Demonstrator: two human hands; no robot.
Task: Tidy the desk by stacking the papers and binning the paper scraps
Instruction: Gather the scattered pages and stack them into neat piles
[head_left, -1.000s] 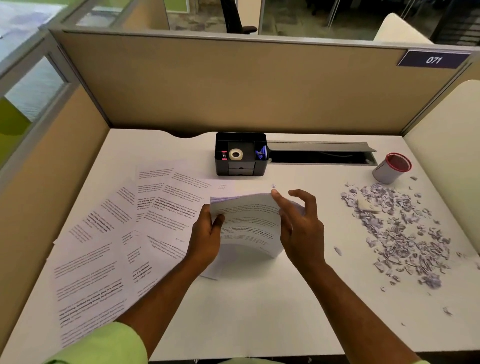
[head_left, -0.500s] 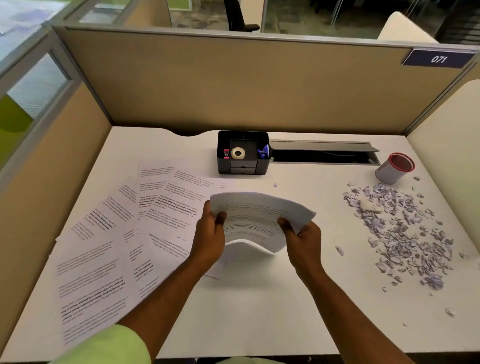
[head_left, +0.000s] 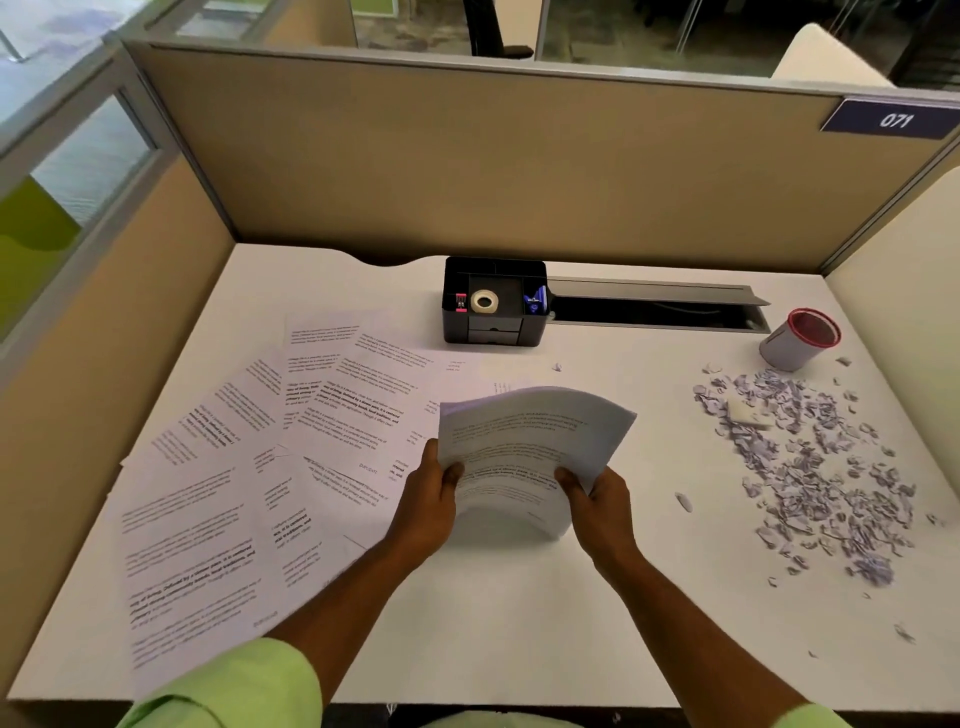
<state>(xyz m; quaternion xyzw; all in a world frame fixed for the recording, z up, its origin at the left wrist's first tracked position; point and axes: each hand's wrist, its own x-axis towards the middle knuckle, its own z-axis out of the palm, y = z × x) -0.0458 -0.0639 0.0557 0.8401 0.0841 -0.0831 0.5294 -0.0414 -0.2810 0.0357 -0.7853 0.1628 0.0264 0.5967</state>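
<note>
Holding a bundle of papers (head_left: 524, 447) above the desk (head_left: 493, 623), I have both hands curled round its near edge. My left hand (head_left: 428, 506) pinches the left side, thumb on top of the printed face; my right hand (head_left: 597, 506) grips the right side the same way. The bundle bows upward between my two grips, its far edge lifted and curving away from me, its near edge sagging down toward the desk.

To my left, more loose printed sheets (head_left: 249, 483) lie fanned and overlapping flat on the desk, running from near the front edge up toward the black organiser (head_left: 493, 325). That organiser stands at the back centre, with a roll of tape (head_left: 484, 301) in its top tray.

On my right, well apart from the bundle, a wide scatter of paper scraps (head_left: 810, 467) covers the desk. Just beyond the scatter, at the back right, a small grey bin with a red rim (head_left: 797, 340) lies tilted, its mouth facing up and toward me. A few stray scraps lie between the bundle and the main scatter.
</note>
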